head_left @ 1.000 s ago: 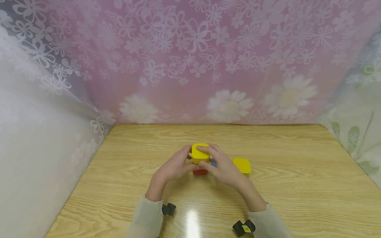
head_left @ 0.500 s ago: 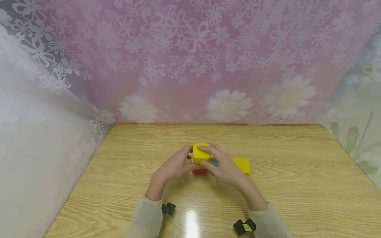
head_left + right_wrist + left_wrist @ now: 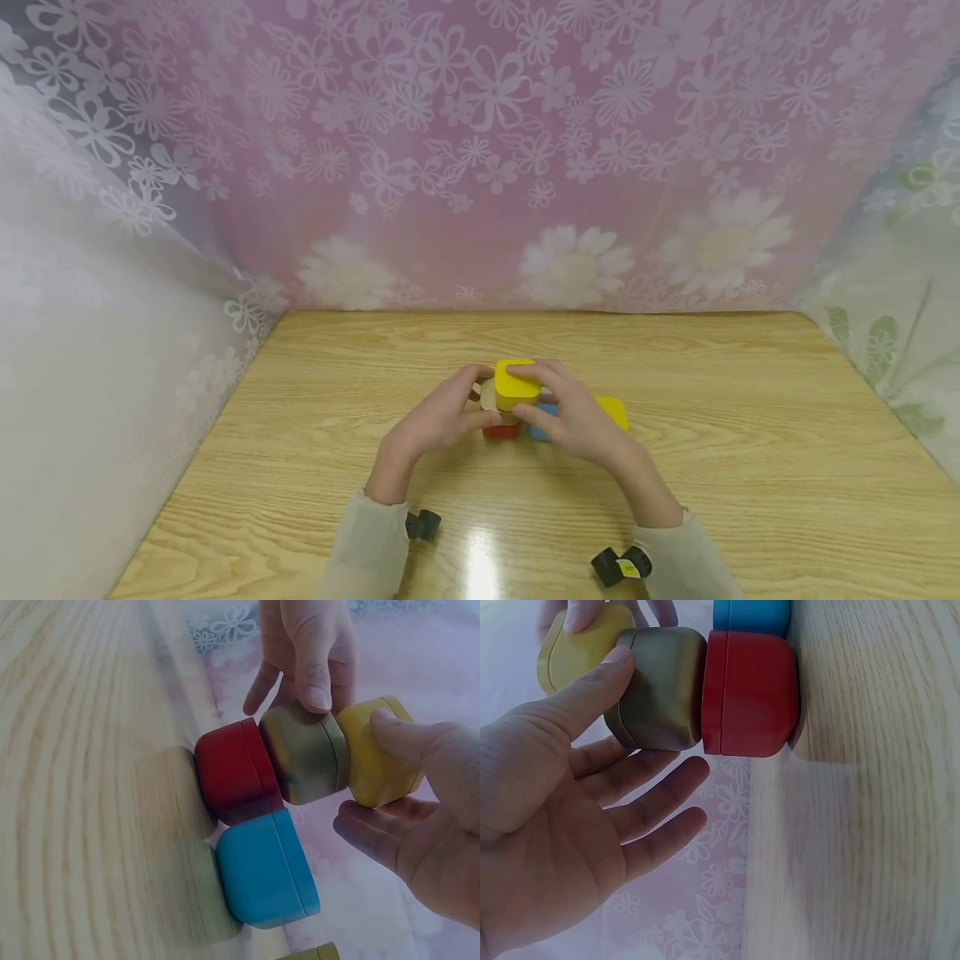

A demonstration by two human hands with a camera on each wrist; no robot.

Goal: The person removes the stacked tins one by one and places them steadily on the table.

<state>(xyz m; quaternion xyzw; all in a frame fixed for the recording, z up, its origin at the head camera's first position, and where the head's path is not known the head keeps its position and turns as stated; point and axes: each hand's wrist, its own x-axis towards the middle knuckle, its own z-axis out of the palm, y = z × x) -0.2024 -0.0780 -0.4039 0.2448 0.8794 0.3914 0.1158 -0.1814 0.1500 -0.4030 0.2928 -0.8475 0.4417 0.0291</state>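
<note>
A red lidded tin (image 3: 500, 432) with rounded corners stands on the table, and a gold tin (image 3: 664, 690) rests on top of it. My left hand (image 3: 435, 417) grips the gold tin, its thumb on the near side. Over the gold tin is a yellow tin (image 3: 517, 385), shifted to the right of the stack. My right hand (image 3: 581, 421) pinches this yellow tin between thumb and fingers. In the right wrist view, the yellow tin (image 3: 379, 765) sits right against the gold one; whether they touch I cannot tell.
Just right of the red tin stands a blue tin (image 3: 262, 874), partly behind my right hand in the head view. Further right is a second yellow tin (image 3: 615, 412). Floral cloth (image 3: 465, 275) hangs behind the wooden table (image 3: 337, 350) and along both sides.
My right hand has moved slightly right with the yellow tin, uncovering part of the gold tin's top. More of the blue tin shows. My left hand has stayed nearly in place.
</note>
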